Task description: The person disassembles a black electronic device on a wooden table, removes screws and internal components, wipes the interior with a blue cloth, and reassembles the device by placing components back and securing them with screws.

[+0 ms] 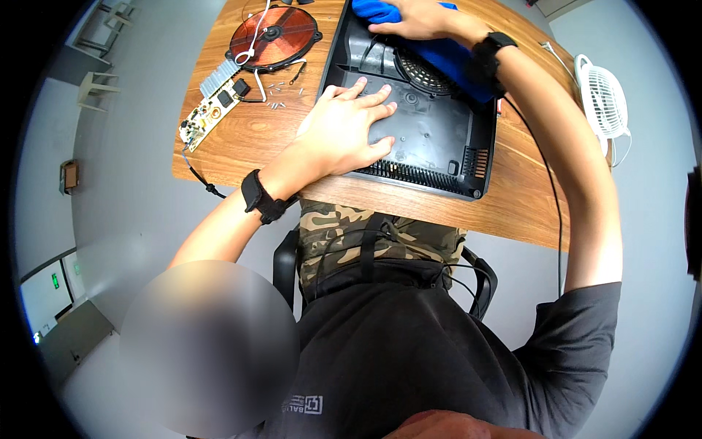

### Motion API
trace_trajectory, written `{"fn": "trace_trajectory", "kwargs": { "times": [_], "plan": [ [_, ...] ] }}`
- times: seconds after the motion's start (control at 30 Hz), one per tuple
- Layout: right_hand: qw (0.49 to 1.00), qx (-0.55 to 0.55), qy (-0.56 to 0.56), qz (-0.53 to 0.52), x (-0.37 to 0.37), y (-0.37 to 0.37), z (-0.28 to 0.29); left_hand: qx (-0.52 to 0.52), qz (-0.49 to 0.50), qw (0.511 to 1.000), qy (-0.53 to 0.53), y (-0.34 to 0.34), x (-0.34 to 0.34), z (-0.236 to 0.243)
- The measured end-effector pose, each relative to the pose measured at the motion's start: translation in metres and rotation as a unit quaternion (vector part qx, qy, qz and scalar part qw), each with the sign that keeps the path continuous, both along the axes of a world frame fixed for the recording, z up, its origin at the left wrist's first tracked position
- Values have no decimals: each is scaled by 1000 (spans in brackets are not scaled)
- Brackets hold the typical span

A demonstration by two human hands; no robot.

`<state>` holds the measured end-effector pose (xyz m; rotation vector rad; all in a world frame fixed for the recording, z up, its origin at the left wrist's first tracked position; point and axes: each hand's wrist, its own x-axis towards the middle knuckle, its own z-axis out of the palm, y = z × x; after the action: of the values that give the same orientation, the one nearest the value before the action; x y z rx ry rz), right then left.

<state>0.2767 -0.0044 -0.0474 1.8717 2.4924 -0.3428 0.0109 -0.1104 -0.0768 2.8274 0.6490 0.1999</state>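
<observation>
A black plastic housing [431,135] with a round fan grille and slotted vents lies open side up on the wooden table. My left hand [349,130] rests flat on its left part, fingers spread, with nothing held. At the far end of the housing, my right hand [415,17] presses down on a blue cloth [457,67], fingers curled over it. The cloth trails over the grille and along the far right wall of the housing. Part of the grille is hidden under it.
Left of the housing lie a copper induction coil [274,35], a circuit board [212,111] with a heat sink, and several small screws [278,104]. A white fan [604,102] stands at the table's right edge. A thin black cable [550,172] runs down beside my right arm.
</observation>
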Motion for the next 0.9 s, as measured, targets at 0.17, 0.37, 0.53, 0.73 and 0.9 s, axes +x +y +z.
{"fn": "trace_trajectory", "kwargs": {
  "times": [0.17, 0.37, 0.53, 0.73, 0.9],
  "plan": [
    [996, 47, -34, -70, -23, -4, -22, -1, -3, 1000, -1, 1, 0, 2],
    [997, 41, 56, 13, -15, -15, -10, -12, -2, 1000, -9, 2, 1, -1],
    [969, -72, 231, -36, -5, -18, 7, -28, 3, 1000, 5, 2, 3, 3],
    [886, 0, 447, -124, 26, -10, 39, -34, 8, 999, 22, 2, 1, 5],
    [898, 230, 371, -56, 5, -4, 53, -34, -9, 999, 14, 0, 4, 7]
  ]
}}
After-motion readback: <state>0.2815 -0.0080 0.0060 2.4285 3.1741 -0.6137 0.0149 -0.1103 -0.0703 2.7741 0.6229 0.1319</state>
